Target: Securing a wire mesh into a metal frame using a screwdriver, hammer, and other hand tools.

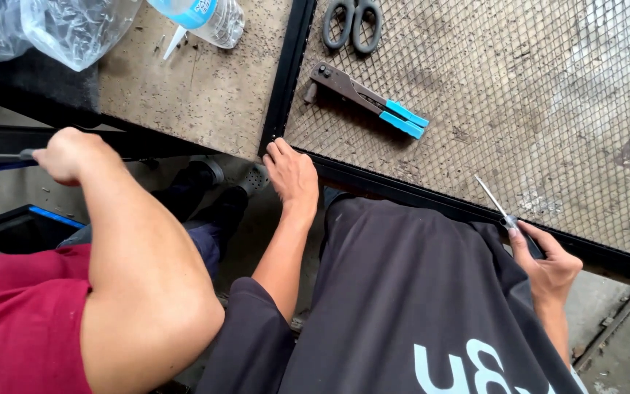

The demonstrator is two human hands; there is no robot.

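Observation:
My left hand (291, 173) rests flat, fingers together, on the corner of a black metal frame (395, 191) that holds a wire mesh screen (519, 95); it holds nothing. My right hand (546, 264) grips a thin screwdriver (491, 197), whose metal shaft points up over the frame's near edge and onto the mesh. My dark shirt fills the lower middle of the view.
A hand riveter with blue grips (370, 98) and dark scissors (353, 23) lie on the mesh. A plastic bottle (209, 16) and a clear bag (60, 28) sit on the worn board (198, 87). At left, a co-worker's arm (136, 270) in a red sleeve grips a tool (5, 160).

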